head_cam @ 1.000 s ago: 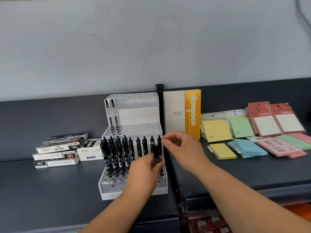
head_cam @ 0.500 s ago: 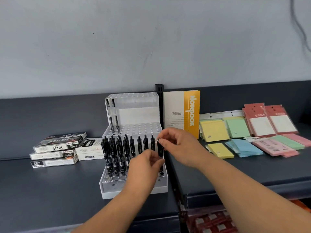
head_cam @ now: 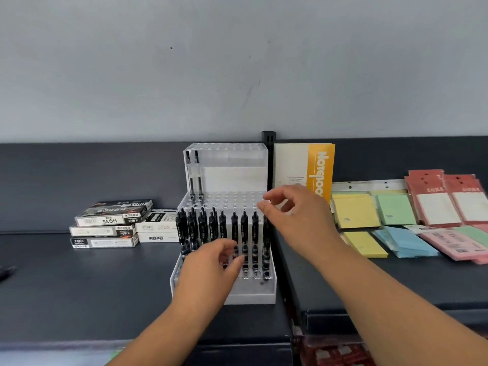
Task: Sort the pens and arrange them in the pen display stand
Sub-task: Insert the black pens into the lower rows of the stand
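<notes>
A white and clear tiered pen display stand (head_cam: pixel 250 297) sits on the dark shelf. Several black pens (head_cam: pixel 244 228) stand upright in its lower tier, and two pens (head_cam: pixel 194 170) stand at the left of the top tier. My left hand (head_cam: pixel 211 262) is low in front of the lower row, its fingers relaxed by the pens' lower barrels, holding nothing. My right hand (head_cam: pixel 295 215) hovers just right of the rightmost pen's top. Its thumb and forefinger are apart and nothing is between them.
Stacked pen boxes (head_cam: pixel 113 220) and white boxes (head_cam: pixel 158 225) lie left of the stand. A black upright post (head_cam: pixel 269 154) and a yellow notebook (head_cam: pixel 317 170) stand behind it on the right. Coloured sticky-note pads (head_cam: pixel 353 210) and red packs (head_cam: pixel 443 196) cover the right shelf.
My right hand has let go of the rightmost pen's top and lifted slightly up and right. My left hand has come off that pen and dropped lower left.
</notes>
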A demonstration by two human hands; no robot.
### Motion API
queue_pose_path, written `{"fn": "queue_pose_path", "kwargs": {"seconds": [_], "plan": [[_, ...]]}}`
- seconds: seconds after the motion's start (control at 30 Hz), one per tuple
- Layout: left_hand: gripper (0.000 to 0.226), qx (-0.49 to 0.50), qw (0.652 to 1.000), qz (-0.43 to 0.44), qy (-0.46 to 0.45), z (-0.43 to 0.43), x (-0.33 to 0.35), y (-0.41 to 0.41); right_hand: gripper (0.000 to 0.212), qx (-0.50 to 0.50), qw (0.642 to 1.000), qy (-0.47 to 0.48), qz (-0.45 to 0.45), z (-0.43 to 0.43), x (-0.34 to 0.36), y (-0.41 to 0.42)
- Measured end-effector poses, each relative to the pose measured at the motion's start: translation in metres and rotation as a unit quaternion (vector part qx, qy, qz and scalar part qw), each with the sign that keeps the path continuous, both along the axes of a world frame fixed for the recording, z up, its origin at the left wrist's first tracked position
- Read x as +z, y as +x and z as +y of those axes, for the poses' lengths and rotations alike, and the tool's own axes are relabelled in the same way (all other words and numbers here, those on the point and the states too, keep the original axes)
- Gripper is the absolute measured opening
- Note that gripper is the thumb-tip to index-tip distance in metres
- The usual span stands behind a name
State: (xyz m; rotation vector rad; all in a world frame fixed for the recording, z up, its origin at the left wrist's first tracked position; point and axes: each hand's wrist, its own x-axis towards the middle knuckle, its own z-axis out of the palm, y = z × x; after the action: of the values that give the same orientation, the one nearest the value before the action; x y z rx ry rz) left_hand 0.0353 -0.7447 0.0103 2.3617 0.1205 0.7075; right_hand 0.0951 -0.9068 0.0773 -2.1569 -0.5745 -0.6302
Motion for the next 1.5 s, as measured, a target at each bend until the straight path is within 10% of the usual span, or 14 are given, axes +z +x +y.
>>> {"fn": "queue_pose_path", "kwargs": {"seconds": [0.43, 0.97, 1.5], "plan": [[0.072, 0.213, 0.952, 0.070, 0.207, 0.162, 0.004, -0.075, 0.071, 0.103, 0.963, -0.242, -0.051, 0.166, -0.010, -0.062], [0.069, 0.282, 0.918, 0.185, 0.210, 0.451, -0.011, -0.220, 0.067, 0.140, 0.950, -0.276, 0.032, 0.436, -0.060, -0.159], [0.046, 0.184, 0.944, 0.260, 0.090, 0.522, -0.035, -0.141, 0.059, 0.159, 0.926, -0.314, 0.135, 0.498, -0.096, -0.115]]}}
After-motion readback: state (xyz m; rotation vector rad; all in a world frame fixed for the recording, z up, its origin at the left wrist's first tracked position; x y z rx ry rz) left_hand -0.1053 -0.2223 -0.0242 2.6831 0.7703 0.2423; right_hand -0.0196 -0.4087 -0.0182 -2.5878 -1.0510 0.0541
